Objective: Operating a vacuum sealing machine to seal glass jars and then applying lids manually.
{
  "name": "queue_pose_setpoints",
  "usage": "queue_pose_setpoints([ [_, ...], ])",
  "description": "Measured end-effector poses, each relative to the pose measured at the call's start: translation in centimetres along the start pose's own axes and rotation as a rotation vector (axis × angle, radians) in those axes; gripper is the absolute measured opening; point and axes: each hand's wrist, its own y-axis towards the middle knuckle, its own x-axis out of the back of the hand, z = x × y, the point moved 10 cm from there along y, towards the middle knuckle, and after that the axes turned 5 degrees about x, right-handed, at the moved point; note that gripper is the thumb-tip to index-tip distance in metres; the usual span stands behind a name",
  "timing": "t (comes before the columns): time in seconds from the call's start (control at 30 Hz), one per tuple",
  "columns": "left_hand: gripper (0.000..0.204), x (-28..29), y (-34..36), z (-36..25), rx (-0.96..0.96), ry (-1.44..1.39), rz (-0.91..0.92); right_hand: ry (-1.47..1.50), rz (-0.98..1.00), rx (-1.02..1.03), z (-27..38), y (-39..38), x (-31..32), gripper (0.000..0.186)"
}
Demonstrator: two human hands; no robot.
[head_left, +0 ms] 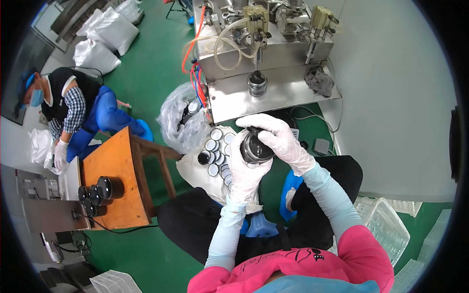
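Both white-gloved hands are around a glass jar [256, 149] with dark contents, held above my lap. My left hand [245, 172] wraps its near left side. My right hand [278, 136] grips the far right side, fingers curled over the rim; a small black piece at the rim is partly hidden by these fingers. Several round white-faced lids [213, 169] lie on a pale cloth or sack [193, 168] left of my hands. Beyond them, another jar [257, 88] with a dark mass on top stands under a nozzle of the steel filling machine [229, 100].
A clear plastic bag [168, 119] of lids leans by the machine. On the left, several black-lidded jars [110, 187] stand on a wooden table [122, 156], where a seated person [80, 105] works. A grey rag [319, 81] lies on the machine; a clear-lined crate [386, 227] sits right.
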Motion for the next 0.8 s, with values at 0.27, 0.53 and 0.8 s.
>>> queue_pose_setpoints([
  [0.27, 0.062, -1.1, -2.7, -4.0, 0.011, -0.225, 0.553, -0.181, 0.704, 0.335, 8.7, -2.1, -6.3, 0.021],
  [0.53, 0.061, 2.9, -7.0, -12.1, -0.848, 0.607, 0.261, 0.065, 0.641, 0.557, 13.6, -1.7, -10.1, 0.022],
  [0.8, 0.068, 9.0, -4.4, -10.1, -0.415, 0.175, 0.249, -0.284, 0.641, 0.498, 11.7, -0.6, -16.0, 0.033],
])
